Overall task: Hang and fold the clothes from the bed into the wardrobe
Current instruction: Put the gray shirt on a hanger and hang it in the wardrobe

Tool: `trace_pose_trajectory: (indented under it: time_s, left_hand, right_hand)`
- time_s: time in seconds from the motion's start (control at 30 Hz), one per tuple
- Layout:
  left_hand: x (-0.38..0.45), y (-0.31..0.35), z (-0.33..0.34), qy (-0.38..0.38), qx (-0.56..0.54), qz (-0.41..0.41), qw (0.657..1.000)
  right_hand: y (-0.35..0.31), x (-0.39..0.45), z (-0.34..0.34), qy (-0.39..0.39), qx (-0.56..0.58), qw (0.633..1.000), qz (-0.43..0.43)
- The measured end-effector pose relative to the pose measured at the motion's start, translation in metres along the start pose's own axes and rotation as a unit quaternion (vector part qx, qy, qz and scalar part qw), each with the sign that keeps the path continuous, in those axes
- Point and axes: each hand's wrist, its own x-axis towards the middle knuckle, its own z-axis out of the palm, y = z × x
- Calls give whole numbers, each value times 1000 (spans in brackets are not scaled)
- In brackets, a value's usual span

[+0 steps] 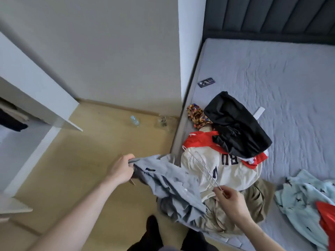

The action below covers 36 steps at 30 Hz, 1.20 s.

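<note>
While the left hand (121,170) grasps the grey shirt (170,185) off the bed (272,78), the right hand (231,201) pinches a wire hanger (203,169).

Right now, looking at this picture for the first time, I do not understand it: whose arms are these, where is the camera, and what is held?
The camera sits on a person's head and looks down, so the two bare arms are that person's own. The left hand grips a grey shirt that hangs off the edge of the bed. The right hand pinches a thin wire hanger. On the bed lie a cream jersey, a black garment, a red garment and a phone. The wardrobe stands open at the left.
</note>
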Motion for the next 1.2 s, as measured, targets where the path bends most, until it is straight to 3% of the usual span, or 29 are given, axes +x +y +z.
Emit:
trace_pose_trajectory:
  time_s: [0.2,0.37,0.5,0.6,0.67,0.73,0.8,0.9,1.0,1.1,1.2]
  left_hand:
    - [-43,-12,-73,-36,-164,166,972]
    - [-81,-13,-143,-80,-192,271,940]
    - [-90,-41,-180,8,-211,273,938]
    - [-82,-82,-194,79,-118,232,962]
    - [-75,-110,-192,92,-68,183,976]
    - [-69,-133,-187,91,-86,152,980]
    - [-66,-149,-185,81,-189,154,967]
    - [-66,-152,-192,48,-446,144,882]
    - [-66,-143,-207,37,-550,119,826]
    - [-64,-135,-223,81,-538,163,823]
    - [-62,-132,-235,150,-440,189,865]
  right_hand:
    - [-122,-23,40,-42,-31,985,-163]
    - [-226,-24,104,-83,-72,959,-261]
    - [-276,-21,132,-78,-71,948,-299]
    - [-297,-22,130,-69,-3,949,-307]
    - [-311,-25,124,-72,23,945,-317]
    - [-325,-29,119,-66,19,941,-331]
    - [-336,-29,116,-56,3,938,-343]
    - [-346,-25,113,-47,-19,942,-331]
    - [-355,-28,113,-49,-46,947,-313]
    - [-360,-36,116,-53,-48,949,-306]
    - [-365,-44,112,-50,-20,950,-309]
